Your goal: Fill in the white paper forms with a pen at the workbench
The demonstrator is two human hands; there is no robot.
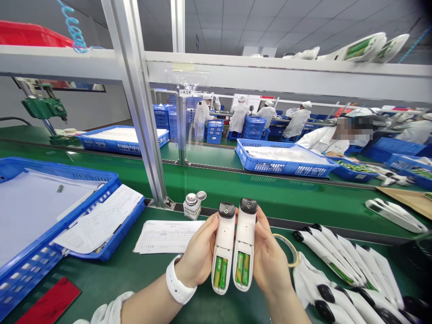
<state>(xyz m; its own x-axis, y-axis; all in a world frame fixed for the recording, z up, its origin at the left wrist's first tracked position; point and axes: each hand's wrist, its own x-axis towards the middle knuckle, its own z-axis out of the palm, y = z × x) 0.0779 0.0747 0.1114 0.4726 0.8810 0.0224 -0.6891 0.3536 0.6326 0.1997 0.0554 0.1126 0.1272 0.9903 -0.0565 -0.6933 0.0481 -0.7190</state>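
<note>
My left hand (200,252) is closed around a white handheld device (224,238) with a black top end. Beside it, my right hand (268,252) grips a second device (245,229) of the same kind. Both are held upright side by side over the bench. Their lower battery bays face me uncovered, showing green-and-yellow batteries (220,272) in the left one and a similar pair (242,269) in the right one. My fingers behind the devices are partly hidden.
Several more white devices (337,256) lie at right near a tape roll (286,249). Papers (165,236) and a small dispenser bottle (192,207) stand behind my left hand. Blue trays (101,252) fill the left. A metal post (138,103) rises ahead; a co-worker (324,135) sits across the green conveyor (209,180).
</note>
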